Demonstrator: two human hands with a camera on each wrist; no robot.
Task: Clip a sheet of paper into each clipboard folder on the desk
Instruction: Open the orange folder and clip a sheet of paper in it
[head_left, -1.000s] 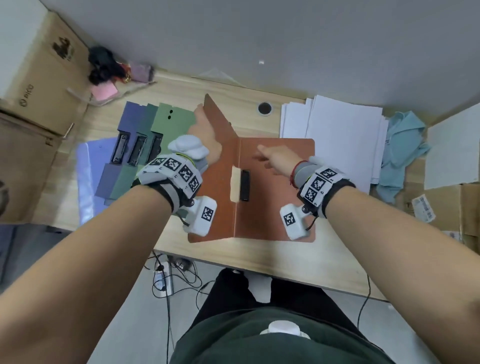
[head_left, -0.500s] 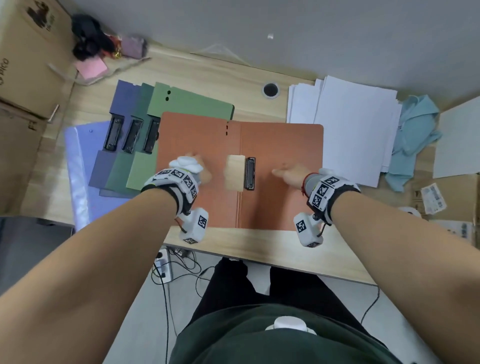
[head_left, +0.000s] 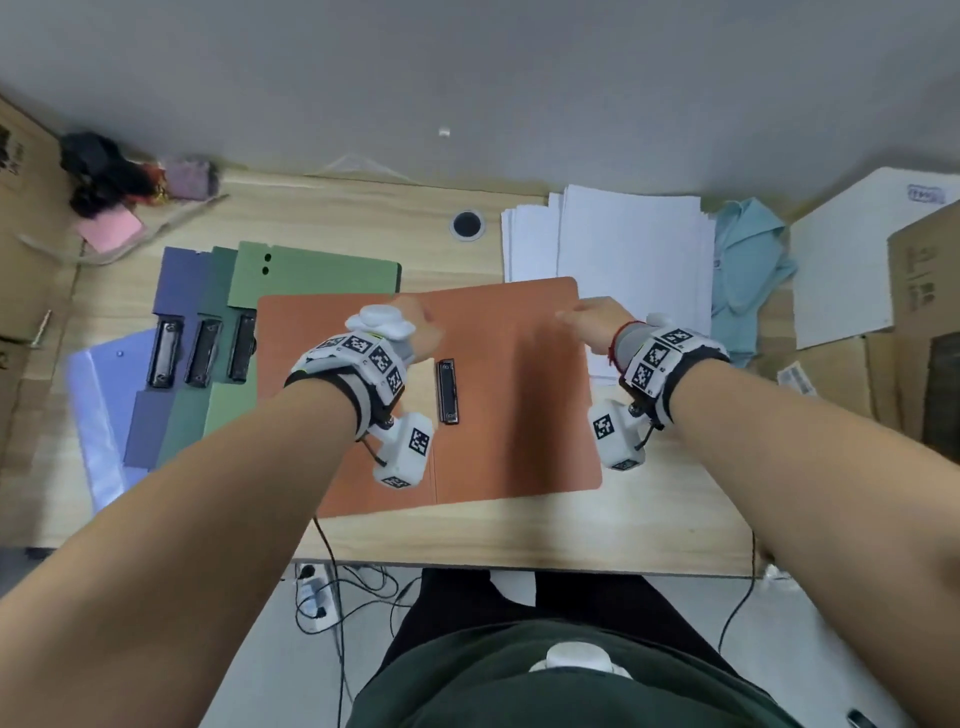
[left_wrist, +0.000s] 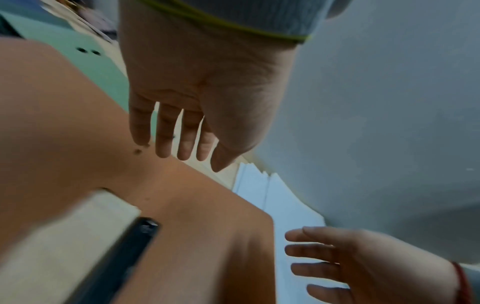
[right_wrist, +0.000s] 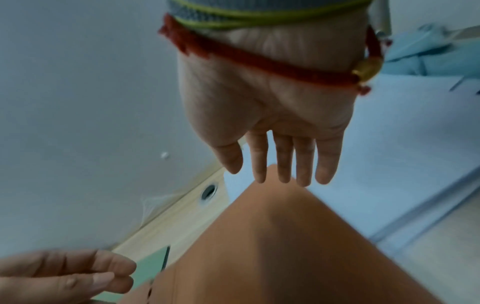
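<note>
An orange clipboard folder (head_left: 519, 395) lies spread flat before me, its black clip (head_left: 447, 391) near the spine. My left hand (head_left: 421, 325) hovers over the folder's far middle with straight fingers (left_wrist: 163, 144) and holds nothing. My right hand (head_left: 587, 317) reaches over the folder's far right corner (right_wrist: 275, 197) toward the white paper stack (head_left: 634, 249), fingers straight (right_wrist: 283, 162), nothing in it. Three more folders, purple (head_left: 176, 280), dark green (head_left: 221, 291) and light green (head_left: 311, 273), lie fanned out to the left, each with a black clip.
A clear plastic sleeve (head_left: 93, 415) lies at the desk's left edge. A light blue cloth (head_left: 748, 270) sits right of the paper. Cardboard boxes (head_left: 924, 312) flank both sides. A cable hole (head_left: 466, 224) is at the back; a pink note (head_left: 109, 228) lies far left.
The orange folder's left cover went from raised to lying flat. Both hands then slid away from me, the right one toward the paper stack.
</note>
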